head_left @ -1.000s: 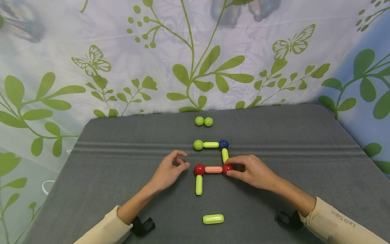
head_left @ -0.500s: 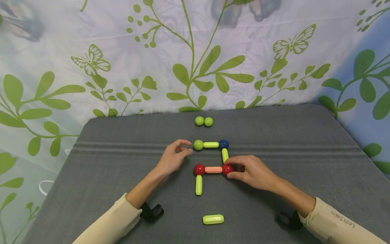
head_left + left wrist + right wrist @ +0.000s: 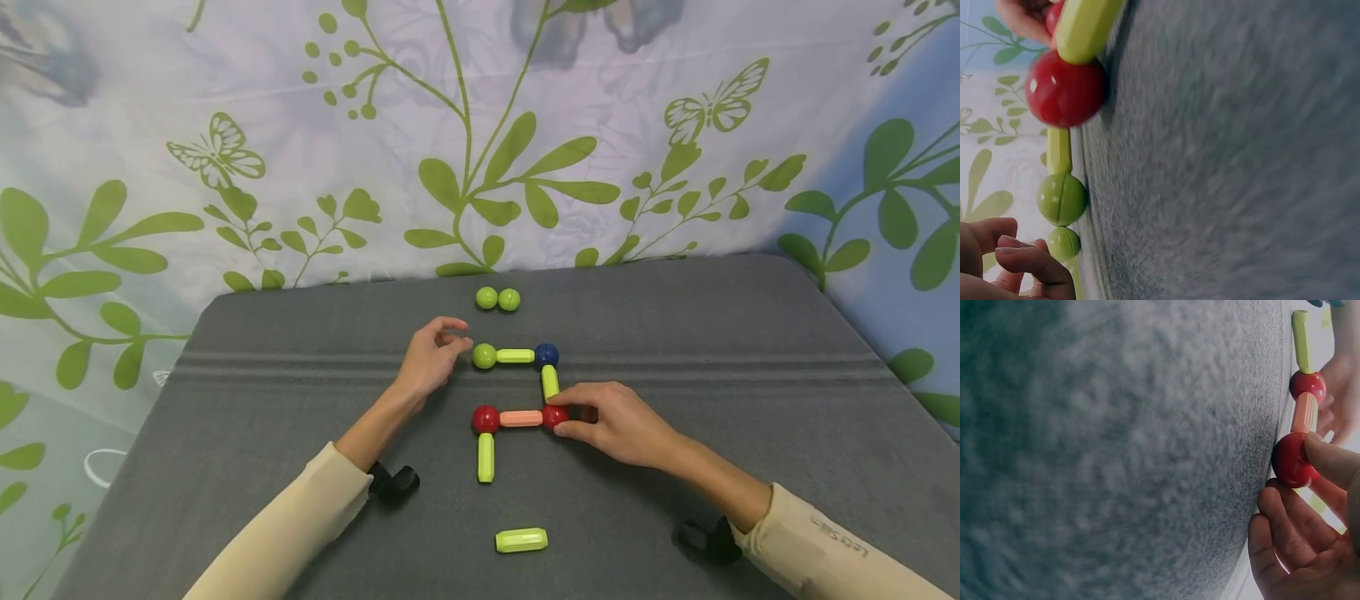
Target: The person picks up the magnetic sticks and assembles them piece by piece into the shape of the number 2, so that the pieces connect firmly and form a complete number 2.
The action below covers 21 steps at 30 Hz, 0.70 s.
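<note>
My right hand (image 3: 622, 425) pinches the right-hand red ball (image 3: 552, 417) between thumb and finger; the right wrist view shows the thumb on that glossy ball (image 3: 1290, 461). From it a salmon-pink rod (image 3: 521, 418) runs left to a second red ball (image 3: 486, 419), with a lime rod (image 3: 486, 458) pointing toward me. Another lime rod (image 3: 550, 383) leads back to a dark blue ball (image 3: 547, 356), then a further lime rod (image 3: 515, 356) joins a green ball (image 3: 484, 356). Beside this green ball hovers my left hand (image 3: 429, 360), fingers loosely bent, holding nothing.
Two loose green balls (image 3: 498, 298) sit together near the table's far side. A single lime rod (image 3: 521, 540) lies near me on the grey cloth-covered table (image 3: 712, 333). Behind the table hangs a leaf-patterned curtain (image 3: 337, 125).
My left hand has moved away from me, from beside the left red ball to beside the green ball at the chain's end. The right hand has kept its hold on the red ball.
</note>
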Each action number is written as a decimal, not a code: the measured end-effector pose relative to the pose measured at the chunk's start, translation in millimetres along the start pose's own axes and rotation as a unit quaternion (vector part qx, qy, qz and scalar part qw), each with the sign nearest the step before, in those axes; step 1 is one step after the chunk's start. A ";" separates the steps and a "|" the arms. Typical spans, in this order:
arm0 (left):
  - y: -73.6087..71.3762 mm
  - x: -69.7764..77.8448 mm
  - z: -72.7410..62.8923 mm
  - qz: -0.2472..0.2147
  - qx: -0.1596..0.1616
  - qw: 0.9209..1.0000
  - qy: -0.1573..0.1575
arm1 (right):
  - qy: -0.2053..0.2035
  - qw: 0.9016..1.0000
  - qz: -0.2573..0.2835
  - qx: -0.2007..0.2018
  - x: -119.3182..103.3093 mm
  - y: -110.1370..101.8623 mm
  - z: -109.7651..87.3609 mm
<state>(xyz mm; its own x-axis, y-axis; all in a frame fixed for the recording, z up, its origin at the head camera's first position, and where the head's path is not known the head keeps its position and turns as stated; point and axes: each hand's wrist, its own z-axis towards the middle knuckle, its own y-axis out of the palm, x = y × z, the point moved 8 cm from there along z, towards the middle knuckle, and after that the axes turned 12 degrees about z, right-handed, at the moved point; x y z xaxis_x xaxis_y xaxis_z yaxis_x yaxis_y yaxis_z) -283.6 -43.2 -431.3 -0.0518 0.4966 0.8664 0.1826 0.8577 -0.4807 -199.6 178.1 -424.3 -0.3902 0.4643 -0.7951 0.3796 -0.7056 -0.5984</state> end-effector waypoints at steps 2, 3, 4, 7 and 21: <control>-0.1 0.5 6.5 0.008 0.007 1.000 0.003 | 0.001 1.000 0.000 0.000 0.3 0.3 0.2; -0.3 1.0 9.9 0.015 0.013 1.000 0.005 | 0.001 1.000 -0.002 0.000 0.4 0.5 0.4; -0.4 1.3 13.5 0.020 0.018 1.000 0.007 | 0.000 1.000 -0.003 -0.001 0.5 0.7 0.6; -0.5 2.2 23.3 0.040 0.032 0.999 0.012 | -0.003 1.000 -0.008 -0.002 0.4 1.7 1.3; -0.6 0.9 53.6 0.079 0.051 0.996 0.008 | -0.025 0.999 -0.022 -0.007 -2.7 4.1 0.9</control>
<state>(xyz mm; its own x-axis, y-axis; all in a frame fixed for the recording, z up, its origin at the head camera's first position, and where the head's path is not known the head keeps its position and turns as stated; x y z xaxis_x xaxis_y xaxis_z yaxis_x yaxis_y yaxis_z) -336.4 -36.2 -437.5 -0.0148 0.6254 0.7802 0.0862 0.7781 -0.6221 -197.8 173.5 -424.5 -0.4476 0.4667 -0.7627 0.3725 -0.6781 -0.6336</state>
